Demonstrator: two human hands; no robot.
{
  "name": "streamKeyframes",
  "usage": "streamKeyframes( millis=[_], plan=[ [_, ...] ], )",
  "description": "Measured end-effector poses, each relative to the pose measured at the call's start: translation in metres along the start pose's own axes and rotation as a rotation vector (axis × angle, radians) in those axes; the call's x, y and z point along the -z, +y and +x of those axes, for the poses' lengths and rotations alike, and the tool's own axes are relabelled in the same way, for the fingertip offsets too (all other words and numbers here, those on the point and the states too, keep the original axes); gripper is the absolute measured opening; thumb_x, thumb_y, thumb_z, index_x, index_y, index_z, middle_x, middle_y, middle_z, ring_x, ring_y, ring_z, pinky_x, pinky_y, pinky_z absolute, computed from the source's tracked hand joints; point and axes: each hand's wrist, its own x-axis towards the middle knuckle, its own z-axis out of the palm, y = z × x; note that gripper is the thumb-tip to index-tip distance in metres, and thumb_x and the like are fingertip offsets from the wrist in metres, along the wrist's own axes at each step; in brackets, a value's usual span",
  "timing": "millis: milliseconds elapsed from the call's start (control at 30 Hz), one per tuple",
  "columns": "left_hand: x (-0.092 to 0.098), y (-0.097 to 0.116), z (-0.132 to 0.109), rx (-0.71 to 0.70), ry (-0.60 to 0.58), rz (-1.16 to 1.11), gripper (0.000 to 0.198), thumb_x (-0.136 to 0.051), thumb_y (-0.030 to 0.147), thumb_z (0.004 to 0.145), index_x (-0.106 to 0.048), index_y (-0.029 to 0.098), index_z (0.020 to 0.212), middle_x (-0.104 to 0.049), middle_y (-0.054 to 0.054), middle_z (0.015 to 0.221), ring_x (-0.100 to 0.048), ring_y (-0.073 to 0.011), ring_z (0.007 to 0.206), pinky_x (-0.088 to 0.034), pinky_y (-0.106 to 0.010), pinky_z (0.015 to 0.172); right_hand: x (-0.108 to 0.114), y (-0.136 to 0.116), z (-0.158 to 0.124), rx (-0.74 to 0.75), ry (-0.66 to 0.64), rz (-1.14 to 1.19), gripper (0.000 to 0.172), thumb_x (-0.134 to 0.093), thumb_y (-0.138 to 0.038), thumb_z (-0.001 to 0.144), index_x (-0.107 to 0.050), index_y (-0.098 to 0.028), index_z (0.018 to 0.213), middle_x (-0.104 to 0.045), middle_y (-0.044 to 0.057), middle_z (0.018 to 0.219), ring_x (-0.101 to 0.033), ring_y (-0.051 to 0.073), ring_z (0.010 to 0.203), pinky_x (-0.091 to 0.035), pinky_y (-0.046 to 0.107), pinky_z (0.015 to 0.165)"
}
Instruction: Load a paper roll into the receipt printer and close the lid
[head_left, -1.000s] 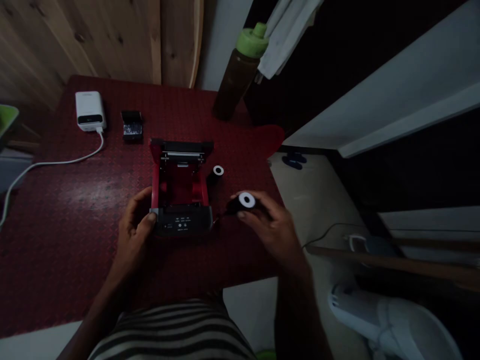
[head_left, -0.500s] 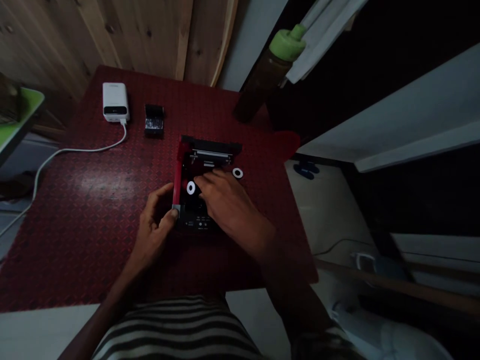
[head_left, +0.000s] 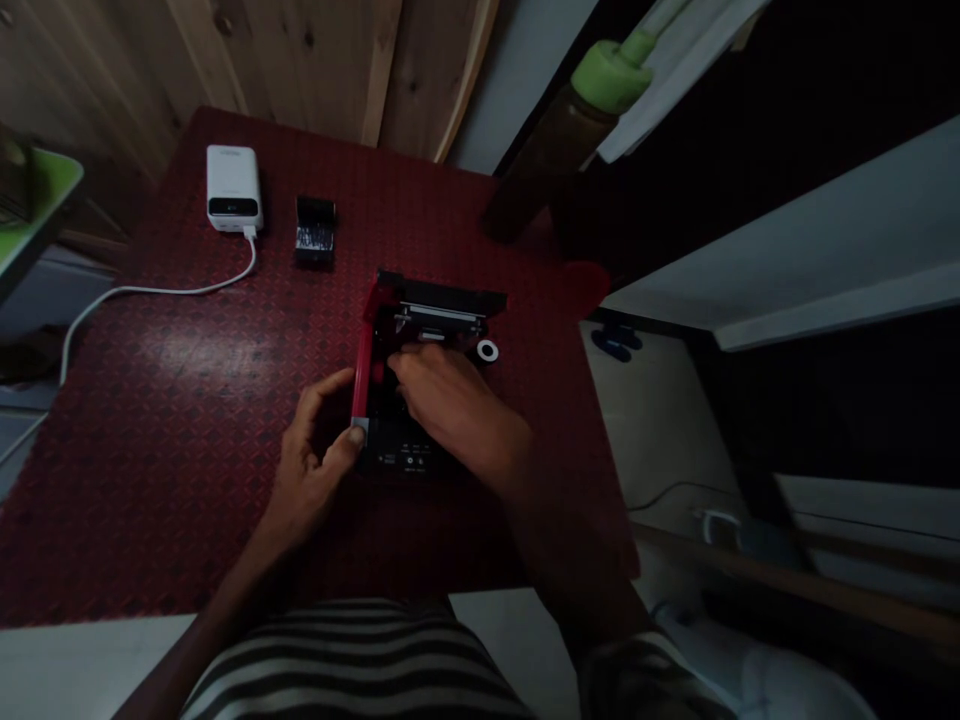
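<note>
A small red and black printer [head_left: 375,340] sits open on the red table [head_left: 187,420], its lid tipped back. My left hand [head_left: 311,465] grips its front left corner, thumb on the edge. My right hand [head_left: 454,410] reaches into the open bay with fingers curled down; the paper roll it carried is hidden beneath it. A second small roll with a white end [head_left: 487,351] lies on the table just right of the printer.
A white power bank [head_left: 234,188] with a white cable [head_left: 150,292] and a small black object [head_left: 315,230] lie at the back left. A dark bottle with a green cap [head_left: 570,140] stands at the back right. The table's right edge drops to the floor.
My right hand carried a roll from the table's right side into the printer bay and now covers it. My left hand stayed on the printer's corner. The view shifted.
</note>
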Motion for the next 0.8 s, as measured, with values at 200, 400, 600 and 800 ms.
streamKeyframes(
  millis=[200, 400, 600, 800],
  plan=[
    [0.001, 0.0, 0.0, -0.011, -0.002, 0.005, 0.059, -0.075, 0.056, 0.103, -0.068, 0.025, 0.153, -0.074, -0.014, 0.153, -0.073, -0.0344, 0.139, -0.059, -0.049, 0.118, -0.001, 0.018, -0.018, 0.1, 0.138, 0.207, 0.044, -0.052, 0.006, 0.104, -0.082, -0.022, 0.121, -0.086, 0.008, 0.119, -0.081, 0.026, 0.107, -0.064, 0.039, 0.094],
    [0.002, -0.001, 0.003, -0.053, 0.017, 0.05, 0.055, -0.075, 0.053, 0.102, -0.071, 0.026, 0.149, -0.078, -0.012, 0.146, -0.077, -0.0343, 0.132, -0.064, -0.049, 0.111, 0.004, 0.028, -0.045, 0.335, 0.171, 0.391, 0.042, -0.061, 0.002, 0.106, -0.086, -0.028, 0.119, -0.088, 0.003, 0.119, -0.077, 0.024, 0.116, -0.063, 0.044, 0.107],
    [0.002, 0.004, 0.001, -0.044, 0.011, 0.055, 0.056, -0.075, 0.055, 0.101, -0.072, 0.025, 0.149, -0.079, -0.013, 0.144, -0.076, -0.0364, 0.134, -0.065, -0.052, 0.111, -0.001, 0.026, -0.044, 0.307, 0.253, 0.364, 0.021, -0.07, -0.006, 0.109, -0.083, -0.021, 0.101, -0.085, 0.006, 0.107, -0.074, 0.024, 0.105, -0.062, 0.041, 0.098],
    [0.005, 0.024, 0.019, -0.115, 0.123, 0.101, 0.061, -0.074, 0.062, 0.103, -0.07, 0.028, 0.154, -0.069, -0.013, 0.164, -0.066, -0.0382, 0.15, -0.056, -0.056, 0.123, -0.014, 0.022, -0.069, 0.26, 0.59, 0.338, 0.022, -0.071, -0.01, 0.111, -0.083, -0.024, 0.099, -0.078, 0.004, 0.101, -0.073, 0.022, 0.098, -0.064, 0.038, 0.091]
  ],
)
